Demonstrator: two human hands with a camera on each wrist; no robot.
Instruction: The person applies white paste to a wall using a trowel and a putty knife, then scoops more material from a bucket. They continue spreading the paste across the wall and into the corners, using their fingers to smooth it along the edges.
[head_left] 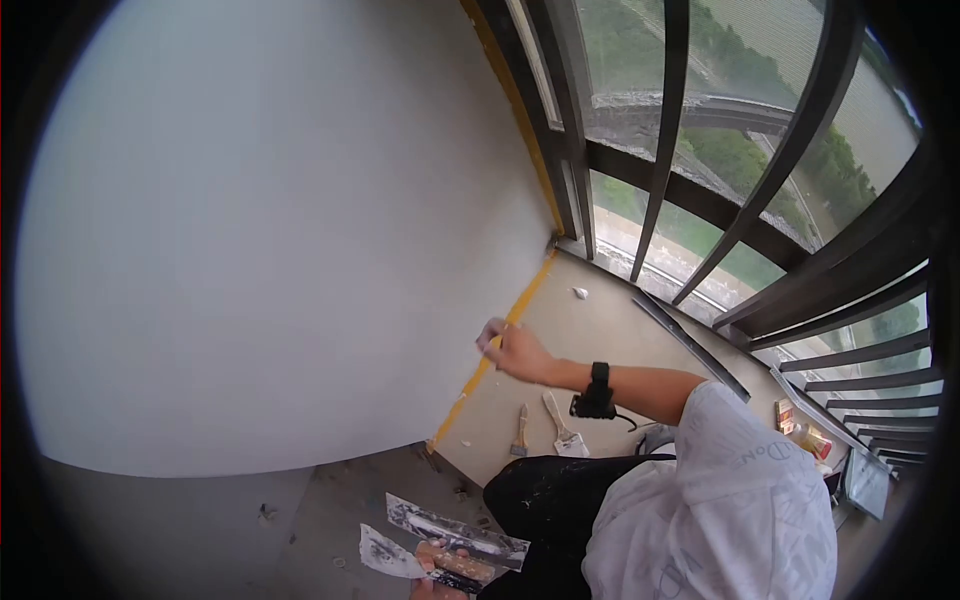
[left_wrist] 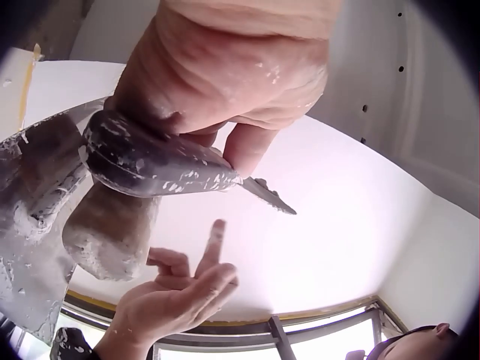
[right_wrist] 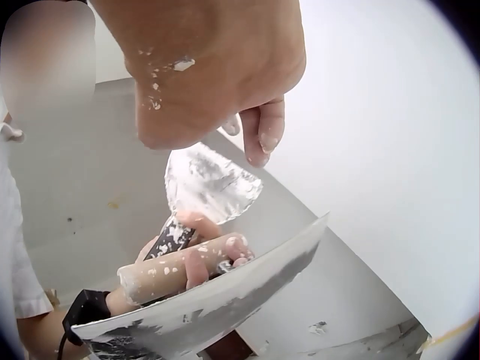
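My left hand grips two plaster-smeared tools together at the bottom of the head view. One is a plastering trowel with a wide metal blade and a wooden handle. The other is a putty knife with a dark handle and a flared blade. My right hand is held up near the white wall, above the trowel and knife in the right wrist view. It holds nothing; in the left wrist view, its fingers are spread, one pointing up. White specks mark its skin.
Yellow tape runs along the wall's edges. Two brushes, a narrow one and a wider one, lie on the floor. Beyond them, a dark strip lies beside the barred window. A grey tray is at the right.
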